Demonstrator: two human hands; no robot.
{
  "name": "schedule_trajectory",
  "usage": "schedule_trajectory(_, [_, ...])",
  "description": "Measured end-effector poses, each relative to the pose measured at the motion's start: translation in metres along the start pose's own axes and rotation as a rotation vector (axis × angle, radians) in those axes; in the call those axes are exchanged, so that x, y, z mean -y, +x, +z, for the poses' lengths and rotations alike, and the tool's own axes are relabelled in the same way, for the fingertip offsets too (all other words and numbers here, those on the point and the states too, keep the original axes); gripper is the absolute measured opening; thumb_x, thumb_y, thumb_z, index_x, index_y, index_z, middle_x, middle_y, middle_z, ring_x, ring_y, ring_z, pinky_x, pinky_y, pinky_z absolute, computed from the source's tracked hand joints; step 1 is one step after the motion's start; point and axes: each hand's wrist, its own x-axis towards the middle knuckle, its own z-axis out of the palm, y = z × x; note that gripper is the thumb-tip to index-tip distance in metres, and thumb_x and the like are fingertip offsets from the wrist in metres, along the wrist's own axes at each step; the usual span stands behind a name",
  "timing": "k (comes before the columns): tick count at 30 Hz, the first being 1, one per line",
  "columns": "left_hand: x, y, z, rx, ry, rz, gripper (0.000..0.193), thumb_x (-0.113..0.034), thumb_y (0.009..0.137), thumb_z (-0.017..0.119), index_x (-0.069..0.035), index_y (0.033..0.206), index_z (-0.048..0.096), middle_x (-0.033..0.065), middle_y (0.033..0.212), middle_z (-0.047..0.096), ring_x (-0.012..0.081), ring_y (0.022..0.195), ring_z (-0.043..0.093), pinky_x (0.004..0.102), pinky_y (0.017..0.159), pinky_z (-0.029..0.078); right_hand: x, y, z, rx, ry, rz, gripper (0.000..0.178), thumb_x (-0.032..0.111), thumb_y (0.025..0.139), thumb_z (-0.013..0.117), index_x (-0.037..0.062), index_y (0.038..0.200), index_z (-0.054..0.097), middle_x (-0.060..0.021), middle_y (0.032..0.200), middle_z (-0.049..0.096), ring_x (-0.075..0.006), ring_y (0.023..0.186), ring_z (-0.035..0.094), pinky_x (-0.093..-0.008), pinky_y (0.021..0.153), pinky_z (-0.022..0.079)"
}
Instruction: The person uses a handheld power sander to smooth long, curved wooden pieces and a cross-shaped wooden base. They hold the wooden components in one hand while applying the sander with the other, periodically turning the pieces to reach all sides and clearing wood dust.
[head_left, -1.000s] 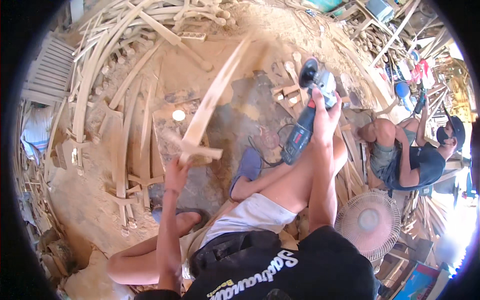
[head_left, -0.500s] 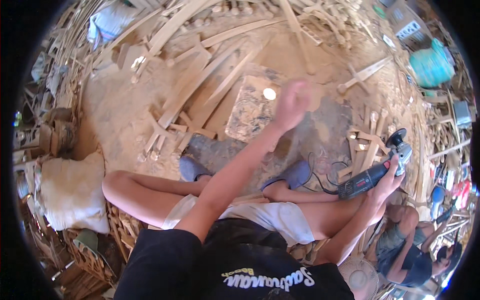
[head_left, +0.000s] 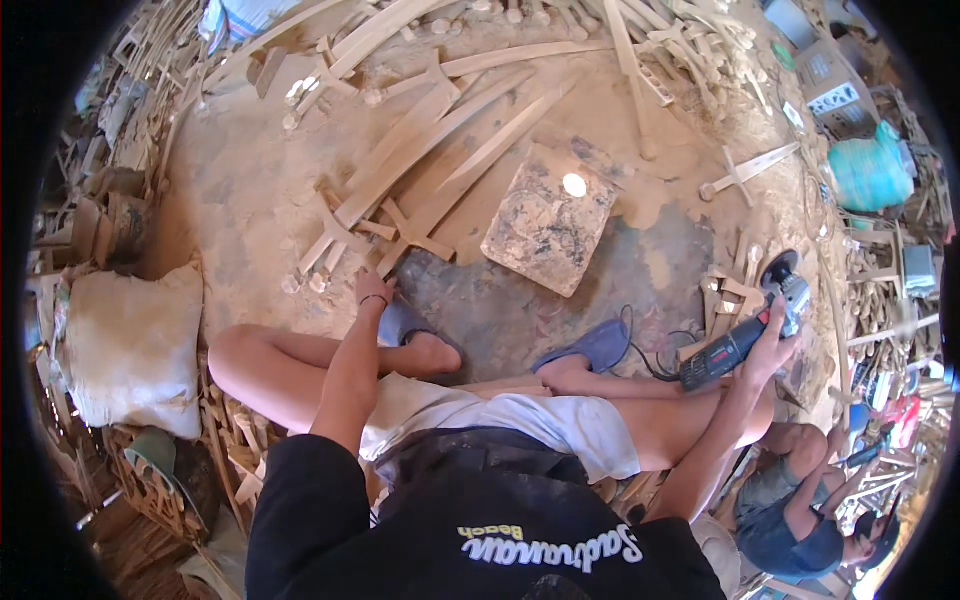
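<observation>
I sit on a sandy floor with my legs bent in front of me. My left hand (head_left: 372, 289) is lowered to the ground at the near end of a pile of long sword-shaped wooden pieces (head_left: 430, 170), next to a blue slipper (head_left: 400, 322). Its fingers are hidden, so any grip is unclear. My right hand (head_left: 772, 340) is out to the right, closed round the body of a grey and black angle grinder (head_left: 735, 345), whose disc end (head_left: 785, 280) points away over small wooden offcuts (head_left: 725, 295).
A stained square slab (head_left: 550, 232) lies ahead, with a second blue slipper (head_left: 598, 347) and the grinder's cord (head_left: 650, 350) near it. A pale sack (head_left: 130, 345) sits left. Wooden slats ring the floor. Another person (head_left: 800, 520) sits lower right, near a teal container (head_left: 865, 170).
My left hand held up a long wooden piece a second ago, then was raised without it, and is now down at the pile. The view has swung left; the grinder stays in my right hand.
</observation>
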Motion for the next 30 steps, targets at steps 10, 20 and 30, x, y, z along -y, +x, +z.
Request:
schedule_trajectory(10, [0.014, -0.004, -0.075, 0.148, -0.165, 0.357, 0.038, -0.029, 0.088, 0.088, -0.001, 0.108, 0.073, 0.0187, 0.1, 0.08, 0.038, 0.091, 0.078, 0.048, 0.082, 0.061, 0.002, -0.005, 0.032, 0.031, -0.09, -0.174, 0.074, 0.031, 0.101, 0.083, -0.0095, 0.15, 0.047, -0.0078, 0.096, 0.068, -0.0115, 0.08, 0.064, -0.0267, 0.069, 0.055])
schedule_trajectory(20, [-0.056, -0.136, -0.202, 1.212, -1.389, 0.092, 0.02, -0.018, 0.104, 0.074, -0.007, 0.111, 0.059, -0.0047, 0.071, 0.05, 0.0068, 0.051, 0.05, 0.0289, 0.048, 0.045, 0.041, -0.033, 0.049, 0.088, 0.02, -0.003, 0.075, 0.022, 0.098, 0.086, -0.0056, 0.154, 0.044, -0.0091, 0.105, 0.068, -0.012, 0.082, 0.065, -0.0268, 0.071, 0.056])
schedule_trajectory(30, [-0.149, -0.207, -0.159, 1.648, -1.888, 0.105, 0.02, -0.021, 0.102, 0.06, -0.007, 0.116, 0.058, -0.0025, 0.071, 0.05, 0.0113, 0.053, 0.052, 0.0314, 0.052, 0.049, 0.009, -0.037, 0.034, 0.114, -0.054, -0.06, 0.082, 0.019, 0.09, 0.092, -0.0094, 0.151, 0.045, -0.0129, 0.114, 0.069, -0.0144, 0.087, 0.068, -0.0287, 0.076, 0.058])
